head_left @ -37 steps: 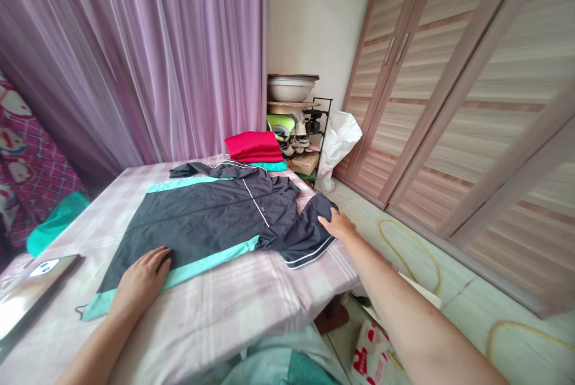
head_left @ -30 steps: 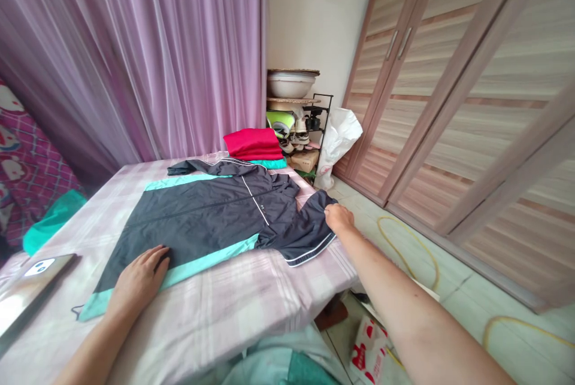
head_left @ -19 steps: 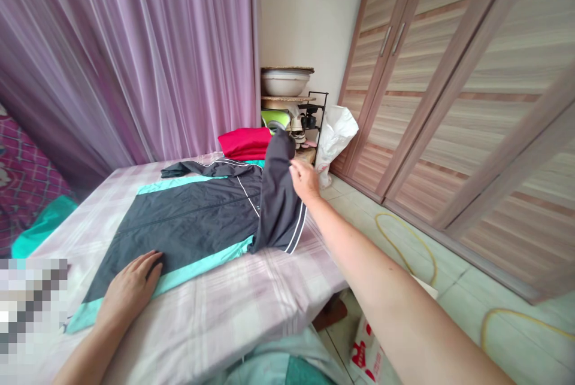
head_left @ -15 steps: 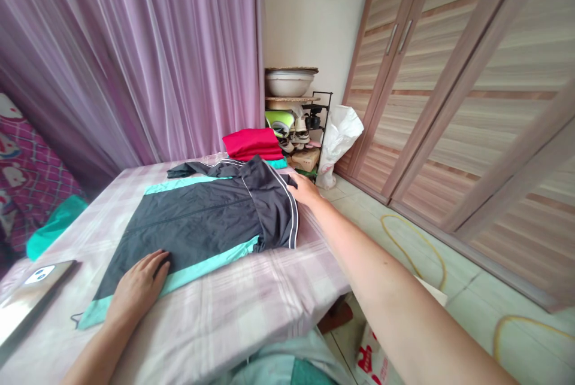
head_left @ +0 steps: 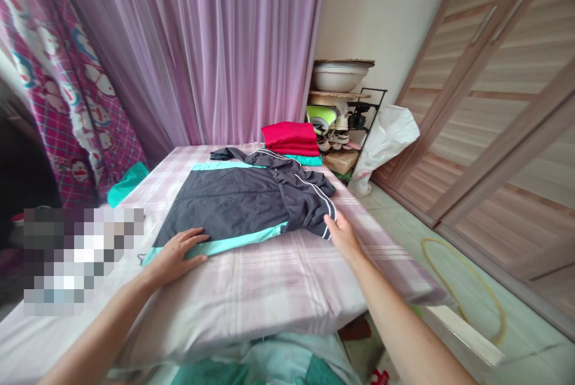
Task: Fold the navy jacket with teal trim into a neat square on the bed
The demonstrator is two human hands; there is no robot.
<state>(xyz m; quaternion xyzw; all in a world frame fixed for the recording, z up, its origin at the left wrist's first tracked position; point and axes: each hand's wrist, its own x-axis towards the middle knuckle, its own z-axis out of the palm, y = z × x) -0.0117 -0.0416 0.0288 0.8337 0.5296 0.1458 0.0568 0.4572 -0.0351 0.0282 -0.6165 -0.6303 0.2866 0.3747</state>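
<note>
Red folded clothes (head_left: 290,138) sit beyond the dark grey jacket (head_left: 233,202), which lies flat on the checked bedsheet (head_left: 251,295); a pixelated patch (head_left: 83,253) hides part of the bed. My left hand (head_left: 177,251) rests open, fingers spread over the teal hem (head_left: 238,240); my open right hand (head_left: 341,235) touches the folded sleeve (head_left: 309,202).

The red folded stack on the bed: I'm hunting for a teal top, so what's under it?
A teal fabric layer shows beneath the red stack, only its edge visible. The rest of it, and anything lower down, is covered.
</note>
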